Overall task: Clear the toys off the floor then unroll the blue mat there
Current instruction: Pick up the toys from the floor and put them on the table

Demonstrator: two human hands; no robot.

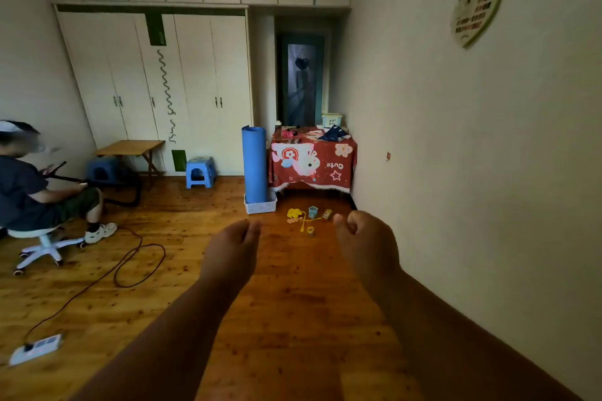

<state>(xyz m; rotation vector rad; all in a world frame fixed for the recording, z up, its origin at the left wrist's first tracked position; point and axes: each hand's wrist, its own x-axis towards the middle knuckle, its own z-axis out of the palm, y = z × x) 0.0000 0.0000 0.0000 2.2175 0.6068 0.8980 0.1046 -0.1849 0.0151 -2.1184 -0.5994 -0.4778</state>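
Note:
A rolled blue mat (254, 164) stands upright in a white basket (260, 206) beside a small table. Several small toys lie on the wooden floor in front of that table: a yellow toy (295, 214), a small blue cup (313, 212), a tan toy (327, 214) and a little yellow cup (310, 230). My left hand (233, 251) and my right hand (365, 244) are stretched out ahead of me, well short of the toys. Both hold nothing, and their fingers are loosely curled inward.
The table wears a red cartoon cloth (312, 163) with clutter on top. A wall runs along the right. A seated person (35, 192) on a wheeled stool is at left. A cable (136, 264) and power strip (35, 348) lie on the floor. A blue stool (200, 172) stands by the wardrobe.

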